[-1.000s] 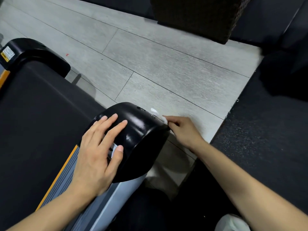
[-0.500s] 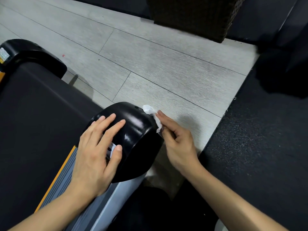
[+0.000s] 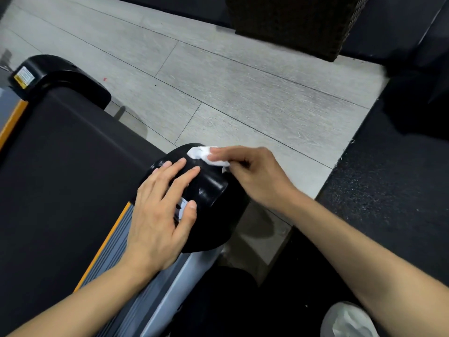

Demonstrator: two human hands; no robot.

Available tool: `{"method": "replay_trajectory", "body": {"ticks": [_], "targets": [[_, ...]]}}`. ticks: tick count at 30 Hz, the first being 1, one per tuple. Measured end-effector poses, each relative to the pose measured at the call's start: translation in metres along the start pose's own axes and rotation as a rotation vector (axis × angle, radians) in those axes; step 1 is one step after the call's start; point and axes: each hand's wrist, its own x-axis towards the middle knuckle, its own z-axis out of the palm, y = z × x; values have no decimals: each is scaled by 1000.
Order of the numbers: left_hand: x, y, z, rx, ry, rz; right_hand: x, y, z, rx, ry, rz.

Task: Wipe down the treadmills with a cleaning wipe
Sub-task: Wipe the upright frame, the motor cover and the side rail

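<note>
The treadmill's rear end fills the lower left, with its black belt (image 3: 60, 171), an orange-edged grey side rail (image 3: 116, 246) and a glossy black end cap (image 3: 209, 190). My left hand (image 3: 160, 212) rests flat on top of that cap, fingers spread. My right hand (image 3: 250, 171) pinches a crumpled white wipe (image 3: 204, 155) and presses it against the cap's far top edge. A second black end cap (image 3: 58, 76) with a yellow label sits at the belt's far left corner.
Grey plank flooring (image 3: 218, 93) stretches beyond the treadmill. A dark wicker basket (image 3: 291, 23) stands at the top. Black speckled rubber matting (image 3: 393, 190) covers the right side. A white shoe (image 3: 347, 319) shows at the bottom right.
My right hand has carried the wipe from the cap's right side up onto its top far edge. My left hand has stayed flat on the cap.
</note>
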Motion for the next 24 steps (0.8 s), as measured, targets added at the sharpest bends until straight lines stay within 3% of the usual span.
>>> {"method": "replay_trajectory", "body": {"ticks": [3, 5, 11, 15, 18, 21, 22, 24], "targets": [[0, 0, -1, -6, -6, -7, -48, 11, 19, -126, 196, -266], [-1, 0, -1, -6, 1, -3, -70, 25, 28, -158, 298, -293], [-2, -1, 1, -17, 22, 14, -67, 58, 38, -17, 562, 97], [-1, -4, 4, -15, 47, 31, -71, 54, 44, 4, 698, 239], [-1, -5, 7, -17, 85, 35, -81, 28, 61, 26, 726, 58], [0, -9, 9, -14, 95, 54, -93, 7, 83, -44, 621, -207], [1, -10, 10, -14, 95, 59, -94, 7, 84, -52, 604, -225], [0, -11, 10, -18, 98, 60, -87, 29, 78, 0, 643, -76]]}}
